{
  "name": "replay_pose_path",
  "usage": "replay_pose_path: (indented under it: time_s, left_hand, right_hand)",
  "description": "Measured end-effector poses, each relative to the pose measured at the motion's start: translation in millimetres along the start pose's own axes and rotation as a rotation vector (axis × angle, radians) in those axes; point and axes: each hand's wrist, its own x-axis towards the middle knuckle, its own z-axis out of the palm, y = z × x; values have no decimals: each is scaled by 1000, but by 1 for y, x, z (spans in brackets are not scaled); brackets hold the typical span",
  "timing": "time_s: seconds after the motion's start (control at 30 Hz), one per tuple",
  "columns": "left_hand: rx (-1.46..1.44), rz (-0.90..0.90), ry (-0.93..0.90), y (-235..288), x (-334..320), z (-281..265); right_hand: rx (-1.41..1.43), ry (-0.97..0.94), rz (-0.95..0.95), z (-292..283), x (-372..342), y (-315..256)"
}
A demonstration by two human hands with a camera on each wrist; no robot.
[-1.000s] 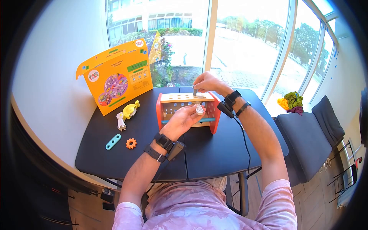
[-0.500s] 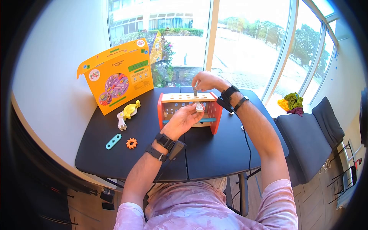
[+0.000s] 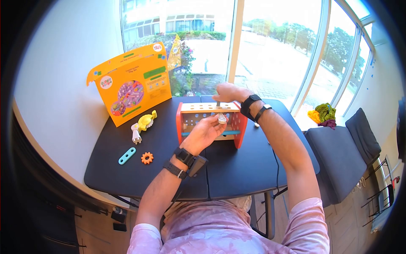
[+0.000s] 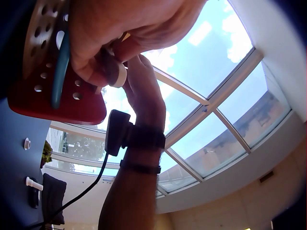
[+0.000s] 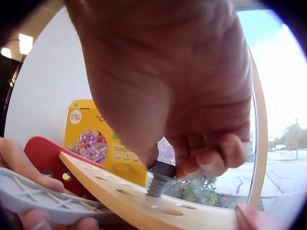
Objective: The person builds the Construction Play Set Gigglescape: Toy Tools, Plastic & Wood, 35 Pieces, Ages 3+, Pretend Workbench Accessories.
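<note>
A toy workbench with red side panels (image 3: 179, 125) and a wooden top plank (image 3: 194, 108) full of holes stands on the table. Over the plank my right hand (image 3: 230, 92) pinches the dark head of a grey toy bolt (image 5: 157, 186), whose threaded shank stands upright at the plank's holes. My left hand (image 3: 206, 132) is at the front of the bench, just below the plank. It holds a light grey plastic piece with a ribbed underside (image 5: 41, 197); its far end is hidden beneath the plank in the right wrist view.
To the left lie a yellow and white toy (image 3: 146, 122), a turquoise strip with holes (image 3: 127, 156) and an orange gear (image 3: 147, 158). An orange box (image 3: 156, 91) stands behind them. Small white pieces (image 4: 33, 183) lie right of the bench. A cable (image 4: 81, 196) hangs from the right wrist.
The right hand has turned at the wrist and sits lower over the bolt. The left hand keeps its hold on the grey piece. The head view has shifted slightly.
</note>
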Motion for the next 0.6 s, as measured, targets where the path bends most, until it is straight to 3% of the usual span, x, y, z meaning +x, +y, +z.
replay_pose_path:
  time_s: [0.17, 0.27, 0.37, 0.47, 0.6]
  left_hand:
    - [9, -4, 40, 0, 2, -1]
    - [-2, 2, 29, 0, 1, 0]
    - [-6, 1, 32, 1, 1, 1]
    - [-16, -5, 29, 1, 2, -1]
    - [-14, -10, 37, 1, -1, 3]
  right_hand:
    - [76, -6, 121, -2, -2, -4]
    - [20, -46, 67, -2, -5, -5]
    - [-3, -61, 211, -21, -27, -24]
    - [87, 14, 121, -9, -19, -14]
    - [-25, -41, 190, -4, -8, -12]
